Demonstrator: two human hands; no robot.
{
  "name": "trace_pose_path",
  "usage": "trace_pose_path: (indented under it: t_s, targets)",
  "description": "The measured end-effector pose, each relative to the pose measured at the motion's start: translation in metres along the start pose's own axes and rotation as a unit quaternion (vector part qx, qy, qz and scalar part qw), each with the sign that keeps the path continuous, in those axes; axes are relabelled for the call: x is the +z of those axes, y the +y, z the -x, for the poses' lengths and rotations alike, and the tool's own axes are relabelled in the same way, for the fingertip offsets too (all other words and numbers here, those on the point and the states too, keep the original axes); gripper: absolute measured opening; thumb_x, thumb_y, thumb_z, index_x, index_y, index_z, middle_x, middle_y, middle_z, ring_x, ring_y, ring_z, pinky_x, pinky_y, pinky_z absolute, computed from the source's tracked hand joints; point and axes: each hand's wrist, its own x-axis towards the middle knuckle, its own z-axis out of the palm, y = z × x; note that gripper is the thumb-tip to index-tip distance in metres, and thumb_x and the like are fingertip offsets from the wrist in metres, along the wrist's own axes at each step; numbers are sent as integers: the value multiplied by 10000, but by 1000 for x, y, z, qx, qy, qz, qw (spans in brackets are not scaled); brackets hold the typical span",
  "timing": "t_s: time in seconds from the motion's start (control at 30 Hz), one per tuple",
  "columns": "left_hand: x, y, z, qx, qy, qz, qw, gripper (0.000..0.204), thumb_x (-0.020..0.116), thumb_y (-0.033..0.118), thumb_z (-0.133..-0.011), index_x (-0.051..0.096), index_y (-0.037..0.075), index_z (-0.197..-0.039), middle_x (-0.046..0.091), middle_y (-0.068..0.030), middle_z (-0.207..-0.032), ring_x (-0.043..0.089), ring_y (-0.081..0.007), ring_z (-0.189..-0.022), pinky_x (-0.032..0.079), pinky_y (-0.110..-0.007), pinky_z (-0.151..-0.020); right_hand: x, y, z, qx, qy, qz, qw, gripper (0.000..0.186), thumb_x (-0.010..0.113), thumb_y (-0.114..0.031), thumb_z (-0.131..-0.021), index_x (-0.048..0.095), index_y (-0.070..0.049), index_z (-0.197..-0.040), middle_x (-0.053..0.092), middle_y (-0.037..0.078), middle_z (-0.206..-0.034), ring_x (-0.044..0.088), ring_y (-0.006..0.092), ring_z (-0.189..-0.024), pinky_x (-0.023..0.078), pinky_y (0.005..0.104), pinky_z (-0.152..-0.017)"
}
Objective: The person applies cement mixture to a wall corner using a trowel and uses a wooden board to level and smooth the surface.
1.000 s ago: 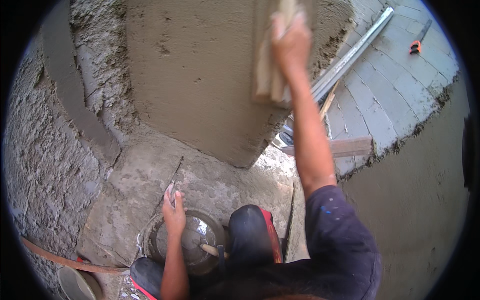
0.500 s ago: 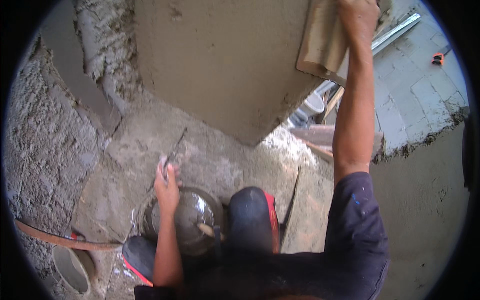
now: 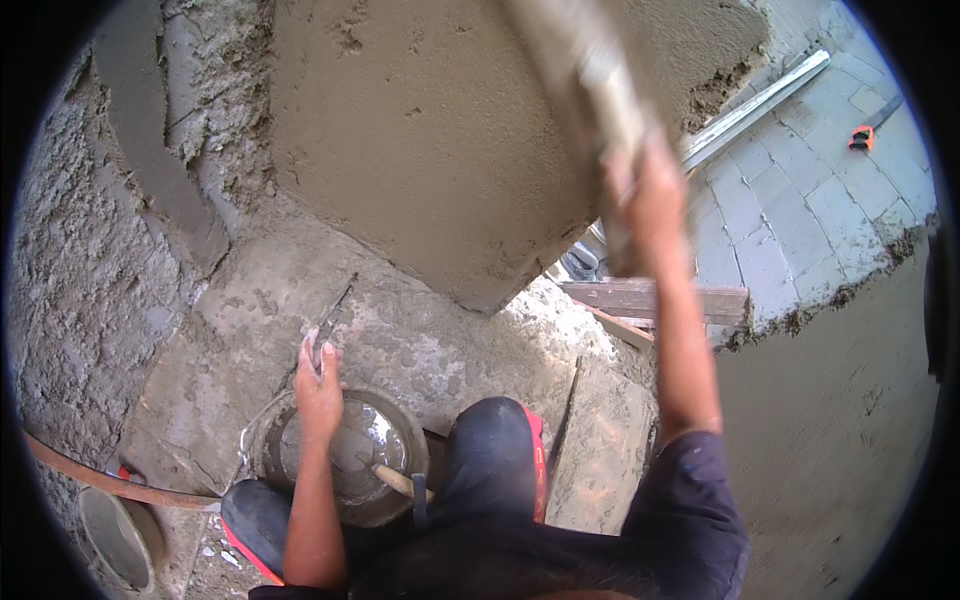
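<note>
My right hand [image 3: 655, 200] is closed round the handle of a long plastering float [image 3: 565, 75], which is smeared by motion. It is held steeply over the right part of a mortar-coated surface [image 3: 420, 150]; I cannot tell whether it touches. My left hand [image 3: 318, 395] hovers over the near-left rim of a round bucket [image 3: 419, 440], with thumb and fingers apart and no tool visible in it. Wet grey mortar and a shiny wet patch show inside the bucket. A wooden-handled tool [image 3: 395, 481] leans in it, its working end hidden in the mortar.
Rough mortar [image 3: 100, 290] covers the left side. Wooden boards [image 3: 680, 300] and a metal straightedge [image 3: 765, 105] lie at right, with an orange-handled tool [image 3: 862, 137] on the blocks beyond. A second bucket [image 3: 120, 540] stands at lower left, beside a curved brown strip [image 3: 120, 483].
My right hand and the float have swung down and left, and the float has turned steeper. The whole view has shifted slightly. My left hand stays by the bucket.
</note>
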Motion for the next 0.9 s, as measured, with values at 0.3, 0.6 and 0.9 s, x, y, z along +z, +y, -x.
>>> trace_pose_path:
  t_s: [0.3,0.6,0.9]
  targets:
    - [17,-4,8,0,19,38,999,485,482,326,-1042,453,29,-1423,673,-76,-969,618,-118,-826,509,-243,-609,-43,-49,-100,-186,98,82,974,267,559,-225,-955,597,7,-1083,689,164,-849,659,264,-730,516,410,-671]
    - [-4,6,6,10,43,88,995,491,419,379,-1057,468,53,-1422,655,-61,-929,584,-103,-772,502,-240,-566,98,41,107,-181,-256,169,934,630,588,-446,-937,397,-110,-1435,653,188,-1110,690,353,-908,556,486,-750]
    - [-9,10,-2,-32,65,119,990,540,363,443,-1059,461,55,-1423,639,-65,-918,576,-106,-750,492,-233,-548,-105,-117,-127,-23,32,74,997,240,593,-211,-950,601,-2,-1066,707,183,-855,671,284,-727,520,410,-638]
